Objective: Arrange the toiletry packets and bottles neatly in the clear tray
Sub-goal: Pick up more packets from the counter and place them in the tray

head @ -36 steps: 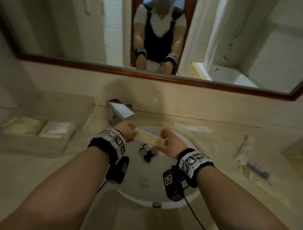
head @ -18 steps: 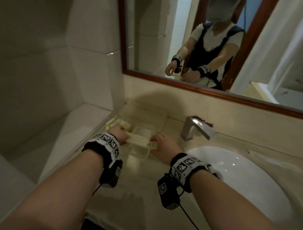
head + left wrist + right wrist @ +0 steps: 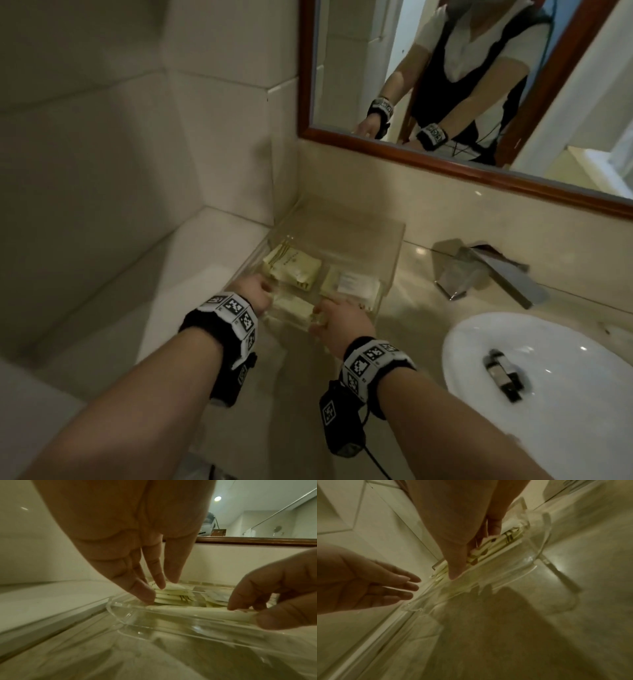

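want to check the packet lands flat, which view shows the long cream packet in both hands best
The left wrist view: the long cream paper packet lies along the clear plastic tray's near wall, ends under both hands' fingers. The head view shows it partly hidden by hands; the right wrist view is blurred.

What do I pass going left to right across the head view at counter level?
White ledge → left hand → clear tray → faucet → sink basin.
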`<state>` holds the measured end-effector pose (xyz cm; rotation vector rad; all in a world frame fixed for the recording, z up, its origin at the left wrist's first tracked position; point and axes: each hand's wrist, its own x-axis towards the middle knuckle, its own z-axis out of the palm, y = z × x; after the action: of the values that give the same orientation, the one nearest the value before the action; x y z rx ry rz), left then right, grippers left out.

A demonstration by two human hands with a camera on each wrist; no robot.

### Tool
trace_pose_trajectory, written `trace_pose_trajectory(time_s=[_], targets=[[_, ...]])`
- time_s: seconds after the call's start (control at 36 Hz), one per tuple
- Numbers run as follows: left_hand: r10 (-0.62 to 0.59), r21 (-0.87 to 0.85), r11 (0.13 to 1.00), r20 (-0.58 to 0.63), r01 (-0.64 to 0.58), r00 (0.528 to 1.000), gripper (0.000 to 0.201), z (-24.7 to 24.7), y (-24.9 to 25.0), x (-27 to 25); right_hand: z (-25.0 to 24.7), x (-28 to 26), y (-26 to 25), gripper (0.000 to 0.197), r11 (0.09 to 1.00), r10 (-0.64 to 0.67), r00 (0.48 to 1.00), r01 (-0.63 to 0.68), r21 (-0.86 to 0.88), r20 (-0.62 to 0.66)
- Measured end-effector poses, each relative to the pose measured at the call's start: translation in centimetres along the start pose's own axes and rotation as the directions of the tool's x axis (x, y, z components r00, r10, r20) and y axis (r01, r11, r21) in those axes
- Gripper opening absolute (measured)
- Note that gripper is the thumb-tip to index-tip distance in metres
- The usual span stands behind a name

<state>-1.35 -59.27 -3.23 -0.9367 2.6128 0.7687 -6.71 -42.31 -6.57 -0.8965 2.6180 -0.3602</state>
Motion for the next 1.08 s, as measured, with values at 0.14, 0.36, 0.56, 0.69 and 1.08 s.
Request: trace_pose_trajectory(time_s=[0.14,0.36,0.56,0.69,1.08], targets=[[0.070,0.046,0.996,0.057,-0.073,0.996,0.032,0.6,0.4,1.5,0.1,1.4,-0.2,0.034,1.000,0.001,1.000,-0.001,-0.024,0.002],[0.098,0.262,0.953,0.205,-0.151,0.974,0.037,1.8,1.6,3.4,0.1,1.6,0.9,0.041,0.993,0.048,0.995,-0.037,-0.115,0.092],[0.032,0.340,0.936,0.184,-0.094,0.982,0.035,2.7,2.0,4.4,-0.3,1.8,1.3,0.045,0.983,0.177,0.977,-0.169,-0.070,0.119],[0.031,0.347,0.934,0.155,-0.084,0.987,0.037,2.7,2.2,4.6,0.2,2.3,0.7,0.041,0.988,0.157,0.983,-0.157,-0.005,0.098],[0.061,0.298,0.951,0.084,-0.084,0.995,0.034,2.8,1.8,4.3,0.3,2.8,0.4,0.029,0.993,0.112,0.993,-0.113,0.039,0.031]])
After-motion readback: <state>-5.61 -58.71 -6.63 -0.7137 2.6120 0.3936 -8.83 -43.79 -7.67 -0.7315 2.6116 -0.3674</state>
